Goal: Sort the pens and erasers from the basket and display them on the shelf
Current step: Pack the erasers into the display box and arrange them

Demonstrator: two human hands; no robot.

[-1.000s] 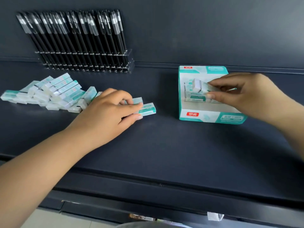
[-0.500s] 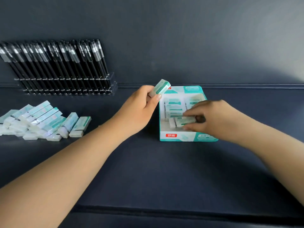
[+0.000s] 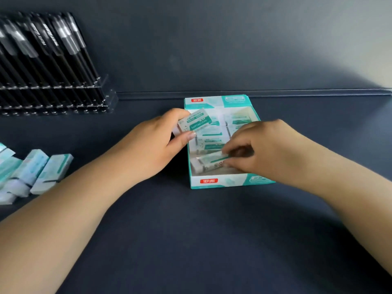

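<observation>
A teal and white eraser box [image 3: 214, 182] lies open on the dark shelf, with several wrapped erasers inside. My left hand [image 3: 152, 145] holds one teal-sleeved eraser [image 3: 196, 122] over the box's left edge, pinched between thumb and fingers. My right hand [image 3: 269, 151] reaches into the box and pinches another eraser [image 3: 209, 163] lying near the front wall. A loose pile of erasers [image 3: 36, 172] sits at the far left of the shelf.
A clear rack of black pens [image 3: 48, 66] leans against the back wall at the upper left. The dark shelf surface [image 3: 201, 240] stretches in front of the box. A ridge runs along the back of the shelf.
My left hand has carried an eraser from the pile to the box and lowered it over the left edge. My right hand stays inside the box. The camera moved closer.
</observation>
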